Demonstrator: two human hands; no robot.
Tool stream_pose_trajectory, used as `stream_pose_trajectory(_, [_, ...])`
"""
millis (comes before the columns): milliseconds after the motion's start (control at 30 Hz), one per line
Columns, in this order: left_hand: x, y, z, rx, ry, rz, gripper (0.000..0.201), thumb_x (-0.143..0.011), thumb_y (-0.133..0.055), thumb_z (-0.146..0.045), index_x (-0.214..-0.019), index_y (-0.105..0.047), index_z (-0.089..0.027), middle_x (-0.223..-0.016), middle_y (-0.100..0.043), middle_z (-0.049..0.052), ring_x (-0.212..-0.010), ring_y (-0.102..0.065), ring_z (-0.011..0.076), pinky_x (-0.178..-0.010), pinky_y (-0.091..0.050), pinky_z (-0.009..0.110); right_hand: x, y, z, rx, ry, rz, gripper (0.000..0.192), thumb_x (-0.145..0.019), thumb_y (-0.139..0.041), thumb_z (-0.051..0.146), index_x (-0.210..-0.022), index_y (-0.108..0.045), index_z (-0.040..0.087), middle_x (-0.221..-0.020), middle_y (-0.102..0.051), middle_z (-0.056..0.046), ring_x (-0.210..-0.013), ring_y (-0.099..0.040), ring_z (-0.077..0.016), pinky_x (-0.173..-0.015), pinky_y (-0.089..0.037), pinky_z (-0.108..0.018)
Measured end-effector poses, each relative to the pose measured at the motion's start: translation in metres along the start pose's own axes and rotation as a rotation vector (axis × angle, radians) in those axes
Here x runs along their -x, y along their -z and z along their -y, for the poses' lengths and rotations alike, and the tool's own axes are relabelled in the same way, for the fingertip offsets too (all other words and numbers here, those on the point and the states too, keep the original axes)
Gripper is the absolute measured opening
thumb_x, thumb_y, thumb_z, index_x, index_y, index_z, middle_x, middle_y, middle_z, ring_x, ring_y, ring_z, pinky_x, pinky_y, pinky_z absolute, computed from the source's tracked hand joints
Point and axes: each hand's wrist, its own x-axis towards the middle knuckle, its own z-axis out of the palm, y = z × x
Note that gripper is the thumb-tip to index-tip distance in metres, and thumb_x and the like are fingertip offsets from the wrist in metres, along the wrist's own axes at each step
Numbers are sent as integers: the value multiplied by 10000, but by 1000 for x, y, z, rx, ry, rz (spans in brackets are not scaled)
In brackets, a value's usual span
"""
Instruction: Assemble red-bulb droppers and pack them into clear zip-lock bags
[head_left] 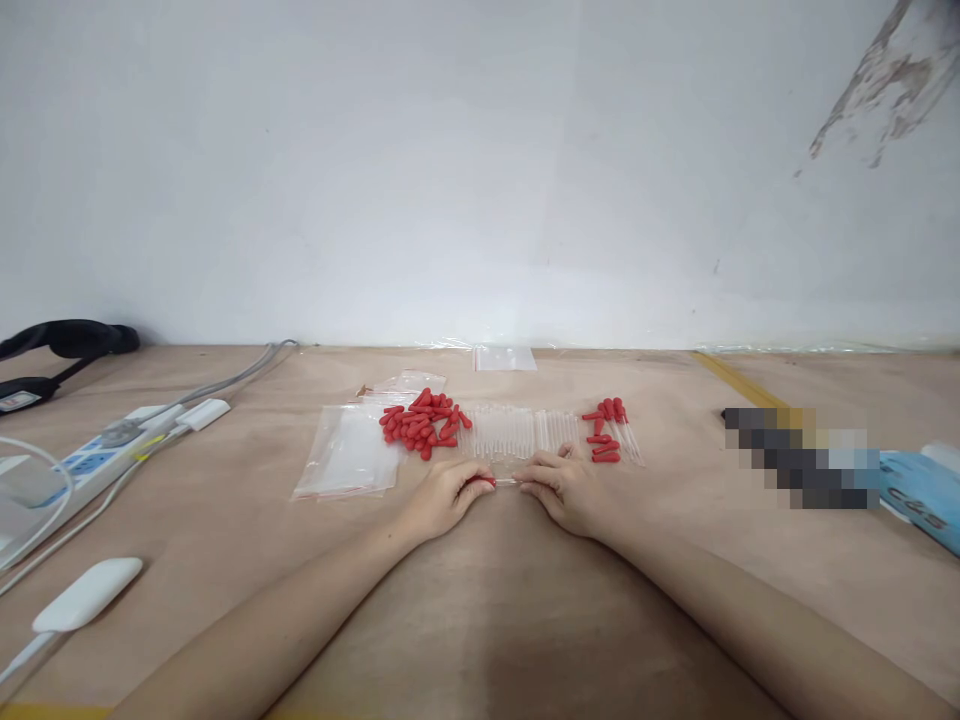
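My left hand is closed on a red rubber dropper bulb, most of it covered by the fingers. A thin clear dropper tube runs from the bulb to my right hand, whose fingers pinch it. How deep the tube sits in the bulb is hidden. Just beyond the hands lie rows of clear dropper tubes. A heap of red bulbs is at their left, partly on plastic bags. On the right, several droppers with red bulbs lie beside loose-looking bulbs.
A power strip with cables and a white plug-like device are at left, near a black headband-like object. A blurred dark object and a blue packet lie at right. A white wall closes off the table's back.
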Motion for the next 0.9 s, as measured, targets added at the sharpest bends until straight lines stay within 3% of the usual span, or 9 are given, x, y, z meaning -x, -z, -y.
stream_pose_trajectory(267, [2, -4, 3, -5, -1, -2, 169, -863, -434, -247, -857, -594, -191, -786, -629, 11, -744, -564, 145, -686, -422, 247, -1, 0, 2, 63, 12, -24, 200, -858, -447, 208, -900, -640, 242, -812, -634, 0, -679, -545, -98, -700, -241, -307])
stream_pose_trajectory(500, [0, 2, -2, 77, 27, 88, 196, -867, -408, -242, -848, -596, -190, -781, -628, 9, -734, -558, 143, -687, -426, 247, -1, 1, -5, 31, 49, -36, 193, -854, -462, 215, -906, -641, 266, -837, -640, 10, -709, -559, -93, -711, -237, -305])
stream_pose_trajectory(767, [-1, 1, 0, 114, 55, 29, 152, -846, -440, -212, -842, -590, -189, -779, -630, -7, -715, -563, 127, -667, -424, 223, -1, 0, -3, 74, 62, -115, 226, -857, -431, 191, -916, -641, 250, -825, -644, -9, -686, -549, -104, -721, -230, -320])
stream_pose_trajectory(900, [-1, 3, -2, 134, 66, 70, 180, -857, -411, -206, -824, -586, -182, -743, -626, -9, -693, -563, 123, -646, -424, 216, -1, -1, -5, 72, 88, -120, 228, -855, -433, 175, -901, -639, 259, -837, -646, 5, -696, -551, -100, -730, -222, -322])
